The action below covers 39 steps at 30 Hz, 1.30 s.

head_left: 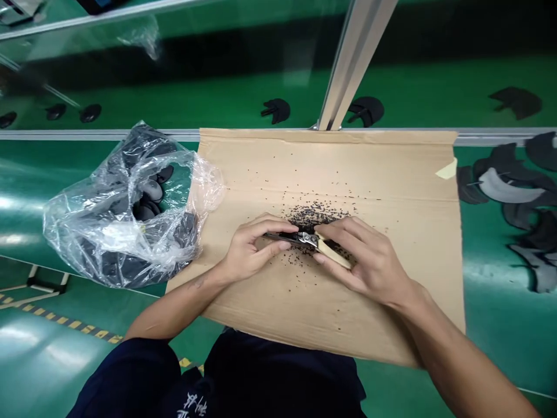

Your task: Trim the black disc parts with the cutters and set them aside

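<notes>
My left hand (250, 249) pinches a thin flat black piece (285, 237) between thumb and fingers, edge-on over the cardboard sheet (391, 191). My right hand (363, 258) grips small metal snips with a cream handle (331, 253); the metal jaws (308, 238) meet the end of the black piece. A heap of tiny black trimmings (313, 213) lies on the cardboard just beyond both hands, with more specks scattered around.
A clear plastic bag (126, 215) of dark pieces sits left of the cardboard. Several black and grey cut pieces (517, 191) lie at the right on the green bench. A metal post (352, 58) rises behind, with more black pieces (276, 109) beyond the rail.
</notes>
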### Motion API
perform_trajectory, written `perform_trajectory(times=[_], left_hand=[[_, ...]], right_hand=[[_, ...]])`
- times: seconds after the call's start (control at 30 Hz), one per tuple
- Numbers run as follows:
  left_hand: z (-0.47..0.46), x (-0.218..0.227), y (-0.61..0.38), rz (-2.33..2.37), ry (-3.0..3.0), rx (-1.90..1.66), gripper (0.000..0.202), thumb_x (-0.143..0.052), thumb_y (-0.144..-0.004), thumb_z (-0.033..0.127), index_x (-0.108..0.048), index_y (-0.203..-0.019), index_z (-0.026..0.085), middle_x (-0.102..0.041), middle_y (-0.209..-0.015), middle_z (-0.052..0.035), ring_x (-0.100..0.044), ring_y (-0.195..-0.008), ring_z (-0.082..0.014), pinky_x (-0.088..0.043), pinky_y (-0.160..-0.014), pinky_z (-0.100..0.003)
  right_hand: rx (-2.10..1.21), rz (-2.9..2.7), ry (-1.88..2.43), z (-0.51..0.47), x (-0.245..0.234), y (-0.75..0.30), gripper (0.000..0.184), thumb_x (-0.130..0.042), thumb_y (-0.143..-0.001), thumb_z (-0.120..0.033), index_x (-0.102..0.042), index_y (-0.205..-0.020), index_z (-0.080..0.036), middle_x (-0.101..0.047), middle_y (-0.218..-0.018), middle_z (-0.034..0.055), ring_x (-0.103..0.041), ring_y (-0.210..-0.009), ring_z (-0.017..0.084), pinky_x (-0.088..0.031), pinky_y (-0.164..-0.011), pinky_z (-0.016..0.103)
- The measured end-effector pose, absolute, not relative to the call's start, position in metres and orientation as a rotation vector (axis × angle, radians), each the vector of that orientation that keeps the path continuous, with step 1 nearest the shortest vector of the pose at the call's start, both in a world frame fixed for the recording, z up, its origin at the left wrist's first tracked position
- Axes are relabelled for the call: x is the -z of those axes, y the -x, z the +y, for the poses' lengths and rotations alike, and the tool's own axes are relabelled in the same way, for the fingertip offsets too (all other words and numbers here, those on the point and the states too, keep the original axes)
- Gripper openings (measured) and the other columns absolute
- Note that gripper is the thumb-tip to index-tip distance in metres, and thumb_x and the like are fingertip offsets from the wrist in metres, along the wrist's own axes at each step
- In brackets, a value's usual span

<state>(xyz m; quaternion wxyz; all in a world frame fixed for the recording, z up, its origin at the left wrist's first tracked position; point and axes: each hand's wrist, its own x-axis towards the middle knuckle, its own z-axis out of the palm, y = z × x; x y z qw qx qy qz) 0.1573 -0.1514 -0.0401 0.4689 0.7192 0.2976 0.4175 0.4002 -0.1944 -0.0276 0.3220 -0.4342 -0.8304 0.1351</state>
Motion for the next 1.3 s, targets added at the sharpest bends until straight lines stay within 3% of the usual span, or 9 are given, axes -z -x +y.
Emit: perform_trajectory(times=[0.67, 0.77, 1.0, 1.17, 1.3], left_hand=[[-0.151, 0.041, -0.158, 0.666, -1.897, -1.021, 0.019, -0.073, -0.091, 0.029, -0.076, -0.107, 0.021, -0.078, -0.093, -0.0071, -0.072, -0.09, -0.0184, -0.059, -0.081, -0.035], [-0.152, 0.038, -0.158, 0.696, -1.903, -0.995, 0.02, -0.073, -0.09, 0.028, -0.076, -0.108, 0.02, -0.078, -0.096, -0.0077, -0.072, -0.091, -0.0175, -0.058, -0.081, -0.033], [-0.153, 0.037, -0.161, 0.723, -2.095, -0.927, 0.028, -0.074, -0.09, 0.026, -0.072, -0.117, 0.024, -0.078, -0.1, -0.0051, -0.07, -0.09, -0.0162, -0.056, -0.083, -0.033], [-0.152, 0.038, -0.158, 0.853, -1.96, -0.977, 0.024, -0.074, -0.089, 0.025, -0.072, -0.112, 0.019, -0.077, -0.102, -0.0065, -0.07, -0.087, -0.014, -0.058, -0.077, -0.028], [-0.156, 0.04, -0.157, 0.803, -1.783, -0.987, 0.024, -0.074, -0.089, 0.021, -0.069, -0.111, 0.017, -0.076, -0.105, -0.0076, -0.072, -0.095, -0.0152, -0.061, -0.087, -0.03]], right_hand=[[-0.343, -2.172, 1.129, -0.2, 0.031, -0.404, 0.026, -0.068, -0.092, -0.021, -0.065, -0.118, -0.016, -0.072, -0.093, 0.0086, -0.067, -0.079, 0.018, -0.057, -0.069, 0.031], [-0.389, -2.142, 1.112, -0.198, 0.033, -0.406, 0.027, -0.067, -0.093, -0.025, -0.064, -0.119, -0.018, -0.072, -0.095, 0.0089, -0.068, -0.082, 0.019, -0.057, -0.07, 0.032], [-0.085, -2.299, 1.306, -0.196, 0.03, -0.406, 0.024, -0.064, -0.094, -0.031, -0.068, -0.115, -0.021, -0.073, -0.093, 0.0094, -0.064, -0.079, 0.021, -0.05, -0.067, 0.035], [-0.441, -2.006, 1.383, -0.199, 0.028, -0.404, 0.033, -0.07, -0.089, -0.035, -0.065, -0.119, -0.021, -0.071, -0.095, 0.0084, -0.063, -0.075, 0.02, -0.051, -0.064, 0.033], [-0.775, -1.738, 1.38, -0.203, 0.029, -0.392, 0.032, -0.073, -0.086, -0.035, -0.063, -0.114, -0.022, -0.07, -0.093, 0.0048, -0.061, -0.068, 0.016, -0.049, -0.056, 0.028]])
